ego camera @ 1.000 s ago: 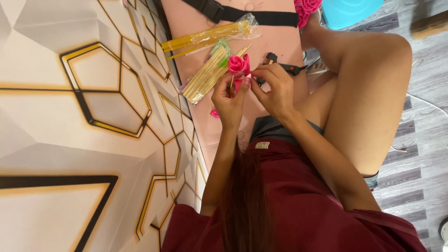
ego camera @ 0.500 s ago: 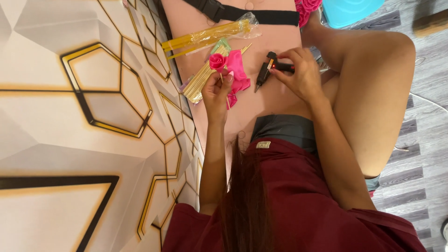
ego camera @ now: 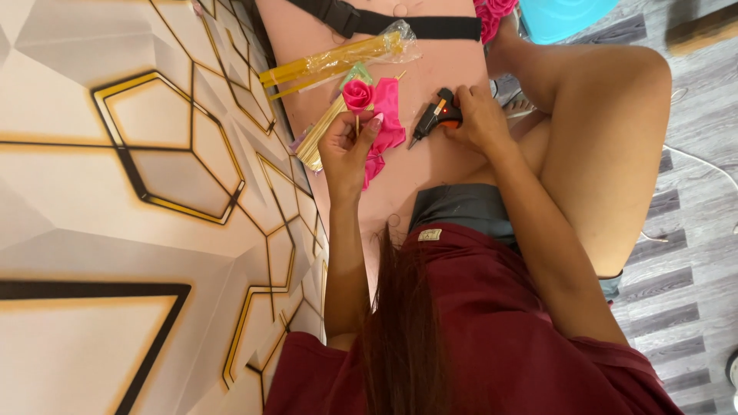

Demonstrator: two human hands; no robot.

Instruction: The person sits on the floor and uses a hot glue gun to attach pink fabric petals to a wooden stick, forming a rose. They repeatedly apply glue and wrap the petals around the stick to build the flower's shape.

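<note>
**Pink rose on a stick, glue gun alongside**

Hands work close together over a pale pink worktop (ego camera: 430, 177) that runs along a wall with a gold and black hexagon pattern (ego camera: 154, 154). The left hand (ego camera: 347, 150) is clenched around a thin wooden stick topped by a rolled pink ribbon rose (ego camera: 357, 94); a loose tail of the same pink ribbon (ego camera: 387, 127) hangs from the bloom, past the fingers and down onto the worktop. The right hand (ego camera: 478, 119) grips a small black glue gun (ego camera: 435, 119), its nozzle pointing toward the ribbon and stopping just short of it, with a small red light showing on its body.

Just beyond the rose lies a bundle of bare wooden sticks (ego camera: 323, 134), and further on a clear plastic packet of yellow sticks (ego camera: 338, 60). A black strap with a buckle (ego camera: 384, 21) crosses the far end of the worktop. More pink roses (ego camera: 492, 14) sit beside a turquoise container (ego camera: 561, 14) at the top edge. The person wears a maroon shirt, one bare knee raised to the right above a grey plank floor (ego camera: 692, 253).
</note>
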